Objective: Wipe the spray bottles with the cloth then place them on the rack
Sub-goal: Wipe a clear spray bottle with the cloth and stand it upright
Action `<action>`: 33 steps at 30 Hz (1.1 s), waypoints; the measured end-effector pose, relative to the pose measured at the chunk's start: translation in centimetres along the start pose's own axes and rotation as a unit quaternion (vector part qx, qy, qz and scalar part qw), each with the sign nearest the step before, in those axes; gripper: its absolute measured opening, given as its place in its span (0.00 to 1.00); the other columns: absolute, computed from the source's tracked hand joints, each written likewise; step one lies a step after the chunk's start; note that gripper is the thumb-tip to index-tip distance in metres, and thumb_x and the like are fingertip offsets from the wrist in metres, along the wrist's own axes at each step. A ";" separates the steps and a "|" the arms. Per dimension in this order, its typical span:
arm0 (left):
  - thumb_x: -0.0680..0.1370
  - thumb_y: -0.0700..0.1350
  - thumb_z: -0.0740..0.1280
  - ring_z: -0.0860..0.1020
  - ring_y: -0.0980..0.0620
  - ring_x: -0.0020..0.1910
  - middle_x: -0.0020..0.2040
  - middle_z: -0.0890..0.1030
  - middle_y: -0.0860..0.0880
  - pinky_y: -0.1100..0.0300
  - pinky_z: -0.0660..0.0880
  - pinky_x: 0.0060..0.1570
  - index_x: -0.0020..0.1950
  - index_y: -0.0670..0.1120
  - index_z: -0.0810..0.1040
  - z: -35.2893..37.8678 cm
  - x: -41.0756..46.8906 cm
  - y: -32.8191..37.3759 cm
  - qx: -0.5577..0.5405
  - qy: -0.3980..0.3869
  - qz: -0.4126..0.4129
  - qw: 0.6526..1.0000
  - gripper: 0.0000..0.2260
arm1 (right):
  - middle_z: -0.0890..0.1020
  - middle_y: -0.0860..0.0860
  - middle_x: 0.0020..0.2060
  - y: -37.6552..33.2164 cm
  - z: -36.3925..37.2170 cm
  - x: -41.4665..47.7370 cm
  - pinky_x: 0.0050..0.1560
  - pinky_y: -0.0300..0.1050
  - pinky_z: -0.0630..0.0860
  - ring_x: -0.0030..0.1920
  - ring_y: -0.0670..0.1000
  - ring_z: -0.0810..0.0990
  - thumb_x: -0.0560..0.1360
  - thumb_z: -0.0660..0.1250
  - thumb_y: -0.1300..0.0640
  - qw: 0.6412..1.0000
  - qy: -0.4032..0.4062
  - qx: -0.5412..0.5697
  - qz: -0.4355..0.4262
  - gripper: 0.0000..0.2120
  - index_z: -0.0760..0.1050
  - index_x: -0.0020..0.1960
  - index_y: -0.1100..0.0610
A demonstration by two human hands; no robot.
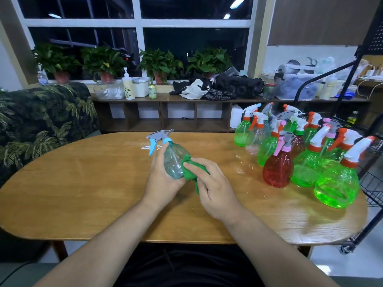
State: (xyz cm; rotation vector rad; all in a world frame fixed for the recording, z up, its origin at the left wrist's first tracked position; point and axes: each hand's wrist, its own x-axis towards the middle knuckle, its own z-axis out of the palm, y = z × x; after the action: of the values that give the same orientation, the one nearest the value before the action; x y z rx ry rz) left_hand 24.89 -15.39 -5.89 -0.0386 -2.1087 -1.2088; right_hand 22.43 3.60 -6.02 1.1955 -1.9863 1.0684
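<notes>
Blue-capped spray bottle (174, 160) held above the middle of the desk (83, 193), fingers of our left hand (163, 179) clamped round its body; our right hand (213, 187) grips the green cloth (188, 170) against its side. Wiping step in hand; next, we judge, it must be carried right to the wire rack (373, 183).

Dark window (194, 42), potted plants (159, 65), perhaps sofa (41, 117)
</notes>
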 end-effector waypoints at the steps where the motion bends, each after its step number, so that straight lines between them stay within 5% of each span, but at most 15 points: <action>1: 0.65 0.52 0.86 0.71 0.61 0.74 0.75 0.72 0.51 0.59 0.71 0.73 0.82 0.54 0.65 0.0 -0.2 0.1 0.010 -0.001 0.010 1.000 0.49 | 0.77 0.52 0.70 0.0 0.0 0.0 0.75 0.46 0.70 0.71 0.53 0.75 0.81 0.61 0.70 1.000 0.009 0.000 0.002 0.24 0.78 0.74 0.55; 4: 0.64 0.50 0.86 0.69 0.65 0.73 0.73 0.70 0.52 0.71 0.66 0.71 0.81 0.52 0.66 -0.2 -0.7 0.7 0.027 -0.035 0.056 0.997 0.49 | 0.79 0.49 0.68 0.2 -0.1 0.0 0.72 0.50 0.74 0.70 0.50 0.78 0.83 0.61 0.67 0.997 0.047 0.035 0.049 0.20 0.75 0.71 0.55; 9: 0.65 0.53 0.87 0.72 0.57 0.74 0.74 0.70 0.52 0.64 0.67 0.74 0.81 0.50 0.67 -0.1 -1.4 1.6 0.050 -0.143 0.132 0.980 0.50 | 0.79 0.51 0.66 1.5 -1.3 0.4 0.73 0.42 0.71 0.70 0.48 0.77 0.82 0.63 0.71 0.980 0.131 0.092 0.115 0.16 0.81 0.65 0.58; 12: 0.65 0.56 0.88 0.72 0.53 0.76 0.76 0.70 0.52 0.59 0.67 0.76 0.82 0.50 0.66 -0.1 -1.7 2.2 0.047 -0.168 0.148 0.973 0.51 | 0.81 0.48 0.63 1.4 -1.7 0.7 0.71 0.42 0.71 0.68 0.50 0.79 0.83 0.64 0.71 0.959 0.144 0.171 0.173 0.20 0.82 0.64 0.49; 14: 0.65 0.56 0.87 0.71 0.53 0.77 0.77 0.70 0.54 0.57 0.67 0.77 0.82 0.51 0.65 -0.2 -1.9 2.5 0.043 -0.172 0.147 0.973 0.51 | 0.84 0.48 0.62 1.2 -1.8 0.9 0.68 0.49 0.76 0.66 0.50 0.81 0.85 0.62 0.69 0.922 0.137 0.279 0.231 0.22 0.83 0.63 0.43; 17: 0.66 0.55 0.87 0.72 0.56 0.77 0.78 0.72 0.60 0.58 0.68 0.76 0.83 0.55 0.63 -0.4 -2.1 2.9 0.026 -0.186 0.120 0.975 0.51 | 0.85 0.56 0.63 1.1 -2.2 1.0 0.65 0.60 0.80 0.62 0.58 0.83 0.85 0.59 0.69 0.832 0.128 0.461 0.281 0.20 0.83 0.64 0.52; 20: 0.67 0.56 0.86 0.74 0.59 0.74 0.75 0.74 0.62 0.58 0.70 0.75 0.83 0.60 0.60 -0.4 -2.1 2.6 0.025 -0.213 0.087 0.973 0.52 | 0.85 0.59 0.60 0.9 -2.5 1.0 0.60 0.59 0.82 0.58 0.59 0.84 0.84 0.58 0.71 0.806 0.115 0.501 0.292 0.18 0.81 0.65 0.58; 27: 0.68 0.65 0.82 0.66 0.58 0.79 0.80 0.66 0.59 0.51 0.67 0.78 0.84 0.59 0.57 0.2 -1.8 1.3 0.092 -0.212 0.113 0.966 0.52 | 0.86 0.54 0.59 1.3 -1.7 0.6 0.65 0.53 0.79 0.61 0.54 0.83 0.78 0.61 0.71 0.889 0.099 0.362 0.261 0.21 0.85 0.59 0.53; 33: 0.66 0.62 0.84 0.69 0.57 0.77 0.77 0.70 0.54 0.55 0.68 0.77 0.83 0.55 0.60 0.5 -1.2 0.6 0.078 -0.090 0.050 0.992 0.52 | 0.84 0.50 0.60 1.1 -1.1 0.1 0.72 0.49 0.74 0.66 0.54 0.81 0.74 0.62 0.75 0.962 0.076 0.226 0.133 0.22 0.85 0.57 0.56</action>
State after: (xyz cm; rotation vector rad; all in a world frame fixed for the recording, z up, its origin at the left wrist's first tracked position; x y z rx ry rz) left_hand 25.72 -14.31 -6.24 -0.1877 -2.3230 -1.0108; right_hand 21.52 4.77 -5.76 1.0367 -1.8745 1.7679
